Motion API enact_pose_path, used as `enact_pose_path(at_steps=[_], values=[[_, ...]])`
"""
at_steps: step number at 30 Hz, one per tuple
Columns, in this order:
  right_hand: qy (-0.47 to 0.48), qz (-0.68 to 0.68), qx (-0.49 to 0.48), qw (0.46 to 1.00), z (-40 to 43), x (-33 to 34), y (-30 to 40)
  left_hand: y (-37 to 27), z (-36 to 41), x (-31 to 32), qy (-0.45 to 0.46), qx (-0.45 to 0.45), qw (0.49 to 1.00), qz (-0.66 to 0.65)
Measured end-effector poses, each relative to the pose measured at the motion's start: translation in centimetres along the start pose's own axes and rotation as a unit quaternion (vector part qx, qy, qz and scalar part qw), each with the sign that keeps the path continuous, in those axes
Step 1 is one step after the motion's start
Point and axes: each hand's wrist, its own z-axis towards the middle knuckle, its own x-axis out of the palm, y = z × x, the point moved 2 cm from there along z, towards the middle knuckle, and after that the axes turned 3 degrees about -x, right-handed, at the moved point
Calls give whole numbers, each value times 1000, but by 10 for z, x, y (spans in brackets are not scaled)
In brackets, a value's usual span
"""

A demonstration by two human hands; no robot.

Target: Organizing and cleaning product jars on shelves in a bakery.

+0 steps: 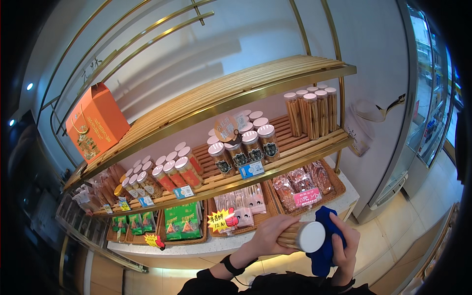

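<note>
My left hand (272,236) grips a clear jar of breadsticks (289,236) around its body, tilted so that its white lid (312,237) faces up and to the right. A dark blue cloth (322,254) is bunched in my right hand (344,243), just right of the lid. Whether the cloth touches the lid I cannot tell. Similar breadstick jars (311,114) with pale lids stand grouped at the right end of the middle slatted shelf (280,131), beyond my hands.
Lidded snack jars (254,147) and price cards (252,170) line the middle shelf. An orange gift box (97,121) stands on the upper shelf (221,92). Wicker baskets (339,184) of packaged food rest on the white counter (177,247). A glass-door refrigerator (405,121) stands at right.
</note>
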Motion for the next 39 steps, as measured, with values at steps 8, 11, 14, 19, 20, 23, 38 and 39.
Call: enact_pose_path(at_steps=[8,11,14,19,20,23,38,39], values=[[-153,14,59,986,-8,-22,-36,29,106,-159,-267,-40,942,-200],[-185,36,80,979,-12,-30,-42,30,167,-202,-329,-31,928,-171],[-163,34,87,982,-24,-38,-41,52,204,-246,-328,-22,932,-152],[-188,18,86,978,-37,-44,-38,99,232,-277,-389,-87,916,-35],[-188,-2,84,979,-36,-46,-34,109,232,-281,-396,-113,911,-27],[-222,7,91,971,-40,-54,-35,122,248,-266,-416,-126,900,-30],[-212,19,92,973,-40,-55,-51,143,222,-252,-214,-170,961,-39],[-204,4,97,974,-40,-55,-50,145,221,-252,-216,-171,960,-40]])
